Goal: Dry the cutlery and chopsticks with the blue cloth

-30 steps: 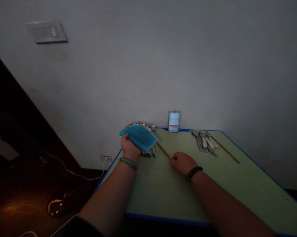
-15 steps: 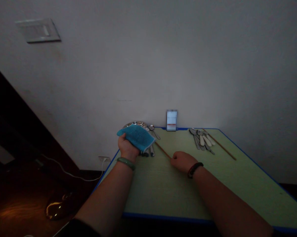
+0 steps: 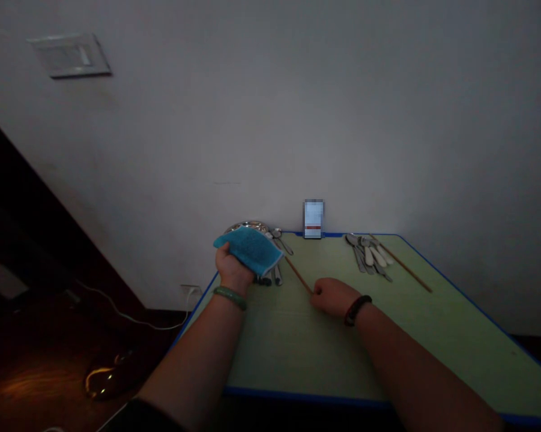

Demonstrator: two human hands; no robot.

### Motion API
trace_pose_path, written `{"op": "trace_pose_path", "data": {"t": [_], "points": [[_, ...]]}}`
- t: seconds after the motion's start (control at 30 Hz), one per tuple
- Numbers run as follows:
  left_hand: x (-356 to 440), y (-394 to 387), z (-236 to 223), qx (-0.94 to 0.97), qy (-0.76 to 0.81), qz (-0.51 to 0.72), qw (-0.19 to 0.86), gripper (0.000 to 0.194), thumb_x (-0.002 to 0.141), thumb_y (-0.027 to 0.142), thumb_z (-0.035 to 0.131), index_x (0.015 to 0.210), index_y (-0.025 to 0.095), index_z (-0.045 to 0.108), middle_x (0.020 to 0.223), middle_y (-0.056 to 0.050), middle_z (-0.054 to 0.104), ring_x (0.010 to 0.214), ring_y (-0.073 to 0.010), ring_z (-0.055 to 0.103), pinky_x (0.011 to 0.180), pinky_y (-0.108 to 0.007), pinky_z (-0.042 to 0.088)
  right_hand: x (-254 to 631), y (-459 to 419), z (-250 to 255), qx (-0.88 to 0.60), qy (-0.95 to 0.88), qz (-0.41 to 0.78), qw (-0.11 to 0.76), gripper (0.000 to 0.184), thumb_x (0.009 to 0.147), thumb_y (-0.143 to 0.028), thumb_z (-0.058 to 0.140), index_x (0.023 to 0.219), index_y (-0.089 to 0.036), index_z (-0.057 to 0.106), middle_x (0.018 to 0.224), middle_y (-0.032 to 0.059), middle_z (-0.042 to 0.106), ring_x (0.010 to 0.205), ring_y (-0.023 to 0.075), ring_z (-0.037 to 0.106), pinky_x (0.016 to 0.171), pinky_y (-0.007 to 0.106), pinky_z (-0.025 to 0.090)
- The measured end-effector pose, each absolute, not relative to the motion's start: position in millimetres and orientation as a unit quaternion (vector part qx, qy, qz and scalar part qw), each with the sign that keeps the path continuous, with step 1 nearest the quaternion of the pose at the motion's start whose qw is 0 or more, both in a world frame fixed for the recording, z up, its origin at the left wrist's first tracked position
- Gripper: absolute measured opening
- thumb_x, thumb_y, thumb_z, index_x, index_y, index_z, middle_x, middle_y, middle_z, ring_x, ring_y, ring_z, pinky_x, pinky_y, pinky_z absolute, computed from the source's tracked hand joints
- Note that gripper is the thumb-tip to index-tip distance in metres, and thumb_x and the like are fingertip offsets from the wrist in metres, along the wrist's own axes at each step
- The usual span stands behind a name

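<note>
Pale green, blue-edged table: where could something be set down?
Bare: the front, between left forearm and right forearm; the middle, between bright-screened phone and right hand; the right side, between right forearm and blue edge. Crowded: far left, a blue cloth in the left hand hiding part of the silver cutlery; far right, white-handled cutlery beside a thin brown stick.

Hands (image 3: pixel 335 298) — two; bracelets (image 3: pixel 230 297), two; cloth (image 3: pixel 252 249), one; sticks (image 3: pixel 299 276), two; phone (image 3: pixel 314 219), one; metal dish (image 3: pixel 257 226), one; surface (image 3: pixel 297 354), one; wall switch (image 3: pixel 72 56), one. Cutlery (image 3: pixel 379 258) lies in two groups — pieces overlap, so their exact number cannot be told.
</note>
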State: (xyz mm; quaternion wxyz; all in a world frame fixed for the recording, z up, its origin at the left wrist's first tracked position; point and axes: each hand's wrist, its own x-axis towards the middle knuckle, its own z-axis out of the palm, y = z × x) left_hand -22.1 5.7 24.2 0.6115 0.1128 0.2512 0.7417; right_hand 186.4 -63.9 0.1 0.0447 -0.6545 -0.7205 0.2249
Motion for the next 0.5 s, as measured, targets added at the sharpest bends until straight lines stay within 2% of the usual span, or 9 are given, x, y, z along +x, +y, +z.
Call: {"op": "trace_pose_path", "data": {"t": [0.23, 0.5], "points": [[-22.4, 5.2, 19.8, 0.129, 0.239, 0.728, 0.63, 0.041, 0.077, 0.036, 0.045, 0.099, 0.013, 0.07, 0.095, -0.014, 0.073, 0.098, -0.0312, 0.067, 0.089, -0.048, 0.052, 185.0, -62.9, -0.4, -0.656, -0.714, 0.237, 0.061, 0.021, 0.079, -0.027, 0.055, 0.087, -0.015, 0.071, 0.086, 0.0092, 0.072, 0.077, 0.0177, 0.062, 0.06, 0.026, 0.035], [-26.1, 10.2, 12.3, 0.113, 0.244, 0.728, 0.63, 0.036, 0.076, 0.038, 0.049, 0.094, 0.014, 0.07, 0.094, -0.014, 0.073, 0.099, -0.033, 0.067, 0.089, -0.049, 0.051, 187.1, -60.4, -4.7, -0.656, -0.711, 0.233, 0.1, 0.02, 0.081, -0.027, 0.055, 0.088, -0.015, 0.068, 0.089, 0.0087, 0.071, 0.079, 0.0178, 0.061, 0.063, 0.026, 0.035]]}}
